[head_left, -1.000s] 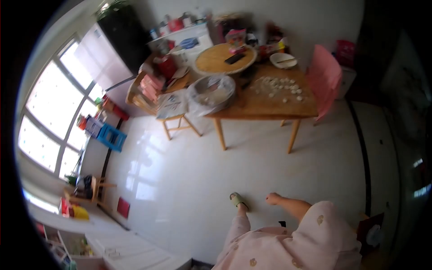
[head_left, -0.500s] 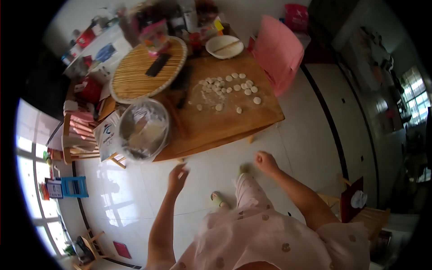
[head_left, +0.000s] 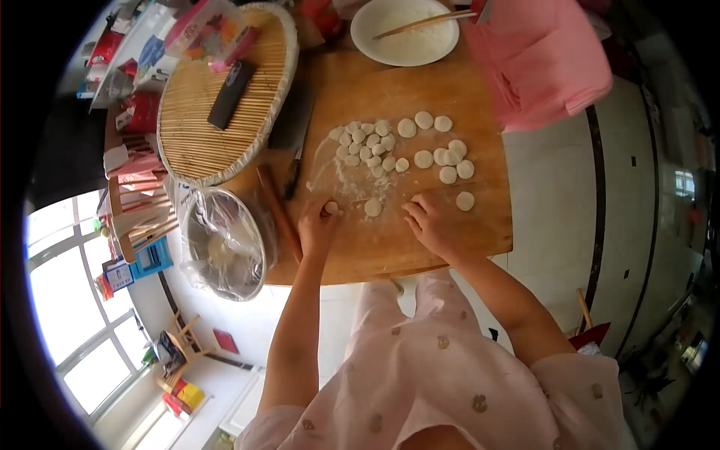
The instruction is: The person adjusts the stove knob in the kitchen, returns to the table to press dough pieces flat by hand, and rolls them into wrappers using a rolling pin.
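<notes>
Head view: counter (head_left: 480,232), with tray (head_left: 191,112) and basin (head_left: 262,251) at its left. Left hand (head_left: 316,231), half curled, touches a dough disc (head_left: 331,208), grip unclear; right hand (head_left: 429,223) curls loosely near the front edge, possible contents hidden. More discs (head_left: 403,164) lie beyond.

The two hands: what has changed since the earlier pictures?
The person has come closer to the table. The left hand and right hand moved forward from short of its edge to over its top. The left now touches a dough piece; whether it is held is unclear. The white bowl and round tray kept their places.
</notes>
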